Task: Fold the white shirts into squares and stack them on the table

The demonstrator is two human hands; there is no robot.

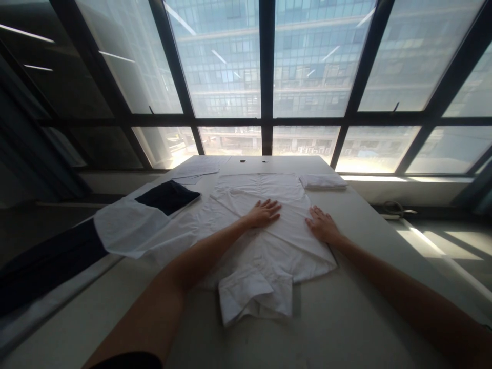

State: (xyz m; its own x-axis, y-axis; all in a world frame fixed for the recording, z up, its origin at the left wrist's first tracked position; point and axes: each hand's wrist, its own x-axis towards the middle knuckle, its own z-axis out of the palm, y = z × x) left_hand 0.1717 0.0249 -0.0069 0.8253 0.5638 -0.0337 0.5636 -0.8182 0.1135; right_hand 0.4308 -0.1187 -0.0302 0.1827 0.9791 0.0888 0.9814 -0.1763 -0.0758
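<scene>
A white shirt (265, 241) lies spread on the table, with its collar (255, 297) toward me. Creases run across the cloth between my hands. My left hand (263, 213) rests flat on the middle of the shirt, fingers stretched out and pointing right. Near the shirt's right edge, my right hand (322, 224) presses palm down with its fingers extended. Neither hand grips anything. On the left, a white sleeve (134, 230) reaches out over a dark cloth (169, 197).
Folded white cloth (323, 182) lies at the table's far right. Paper sheets (200, 169) are at the far left. More dark fabric (49, 261) hangs along the left edge of the white table (357, 230). Tall windows (307, 61) stand behind it, and a coiled cable (395, 207) is right.
</scene>
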